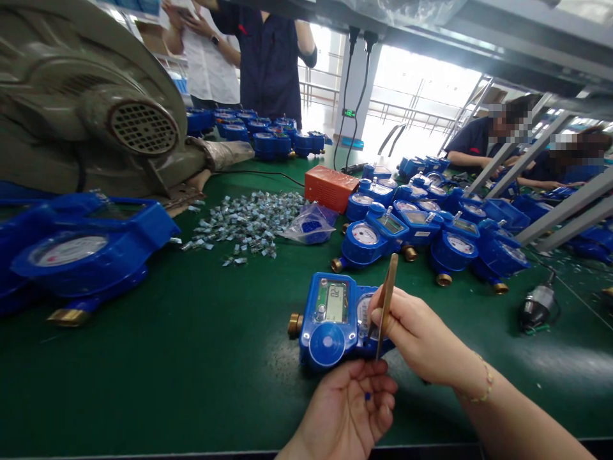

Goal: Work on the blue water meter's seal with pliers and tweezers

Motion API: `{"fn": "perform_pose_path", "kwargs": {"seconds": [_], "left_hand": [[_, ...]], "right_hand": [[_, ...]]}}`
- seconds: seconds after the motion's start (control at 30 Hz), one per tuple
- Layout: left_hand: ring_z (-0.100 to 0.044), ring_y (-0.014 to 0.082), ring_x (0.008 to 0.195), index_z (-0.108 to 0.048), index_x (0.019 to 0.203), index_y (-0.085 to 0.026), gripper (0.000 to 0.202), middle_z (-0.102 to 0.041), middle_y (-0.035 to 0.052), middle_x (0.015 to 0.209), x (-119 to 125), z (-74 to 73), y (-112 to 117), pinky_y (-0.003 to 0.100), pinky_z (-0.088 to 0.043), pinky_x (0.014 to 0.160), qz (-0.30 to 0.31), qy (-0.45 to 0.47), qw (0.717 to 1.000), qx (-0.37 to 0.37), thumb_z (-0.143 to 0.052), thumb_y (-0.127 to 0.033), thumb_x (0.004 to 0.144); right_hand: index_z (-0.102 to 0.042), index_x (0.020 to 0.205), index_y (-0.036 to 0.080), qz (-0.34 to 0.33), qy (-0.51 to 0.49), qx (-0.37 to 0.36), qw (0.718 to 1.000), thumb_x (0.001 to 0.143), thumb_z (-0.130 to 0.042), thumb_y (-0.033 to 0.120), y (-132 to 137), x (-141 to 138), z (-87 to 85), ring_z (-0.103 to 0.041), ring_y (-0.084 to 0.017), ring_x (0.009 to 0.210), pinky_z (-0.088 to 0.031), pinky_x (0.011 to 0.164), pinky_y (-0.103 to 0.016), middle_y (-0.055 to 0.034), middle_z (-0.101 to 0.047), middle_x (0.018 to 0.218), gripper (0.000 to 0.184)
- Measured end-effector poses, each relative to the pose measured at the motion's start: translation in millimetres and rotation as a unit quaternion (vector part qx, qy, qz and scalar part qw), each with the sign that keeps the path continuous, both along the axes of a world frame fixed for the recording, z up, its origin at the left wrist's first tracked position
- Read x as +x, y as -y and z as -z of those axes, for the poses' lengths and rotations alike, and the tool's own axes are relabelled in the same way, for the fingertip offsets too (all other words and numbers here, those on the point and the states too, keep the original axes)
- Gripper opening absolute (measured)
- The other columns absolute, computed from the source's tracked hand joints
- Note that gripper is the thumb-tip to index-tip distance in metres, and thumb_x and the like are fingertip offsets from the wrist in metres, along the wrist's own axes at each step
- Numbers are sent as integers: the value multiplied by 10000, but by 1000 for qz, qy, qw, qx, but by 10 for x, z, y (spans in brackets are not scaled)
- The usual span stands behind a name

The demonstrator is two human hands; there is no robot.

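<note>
A blue water meter [330,319] with a digital display and a brass threaded end lies on the green tabletop in front of me. My right hand [416,329] is closed around metal tweezers [389,287], held upright with the tips down at the meter's near right edge. Partly hidden behind that hand is the meter's round dial [364,313]. My left hand [347,409] lies palm up just below the meter, its fingers curled and its fingertips close to the tweezers' tips. A tiny blue piece [368,396] rests on those fingers.
Several blue meters [364,236] crowd the right back, and others [90,249] stand at left. Small sealing parts [249,220] form a pile beside a plastic bag [311,225] and an orange box [330,187]. A large blower [96,96] stands left; a dark tool [537,306] lies right. People work beyond.
</note>
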State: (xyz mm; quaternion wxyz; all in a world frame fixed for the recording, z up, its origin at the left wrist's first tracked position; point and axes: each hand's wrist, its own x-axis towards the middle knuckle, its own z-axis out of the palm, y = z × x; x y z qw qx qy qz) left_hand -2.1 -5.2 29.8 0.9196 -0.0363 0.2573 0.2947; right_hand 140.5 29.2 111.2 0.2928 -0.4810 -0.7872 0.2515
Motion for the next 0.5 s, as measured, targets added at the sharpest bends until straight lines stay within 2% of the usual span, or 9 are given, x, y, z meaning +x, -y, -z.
{"fn": "perform_pose_path", "kwargs": {"seconds": [0.13,0.2,0.33,0.5], "left_hand": [[-617,132,560,-637,840,-13,247,-653,123,683,18,30,5,195,-508,549,-4,17,1000,8,-500,-219,831],[-623,137,575,-635,844,-21,242,-655,124,707,9,54,3,200,-513,560,-3,44,999,12,-507,-226,830],[-633,143,617,-643,864,-47,254,-653,110,764,-65,76,22,202,-515,580,16,85,996,29,-562,-284,820],[-575,83,556,-661,799,-91,141,-627,68,704,-125,67,78,142,-431,512,11,9,993,115,-687,-223,756]], "right_hand": [[-504,782,185,-26,-25,2,999,915,-409,186,46,3,26,-489,-132,762,-418,647,-254,-8,-532,816,163],[-501,795,185,-40,-57,6,998,910,-406,172,123,7,75,-490,-136,803,-425,693,-265,-14,-528,845,149],[-517,887,189,-28,-81,68,994,875,-405,95,351,38,234,-462,-153,945,-402,814,-310,-33,-501,972,147],[-532,927,197,1,-38,144,989,833,-461,69,557,99,419,-407,-192,1024,-357,876,-366,-48,-457,1040,174]]}}
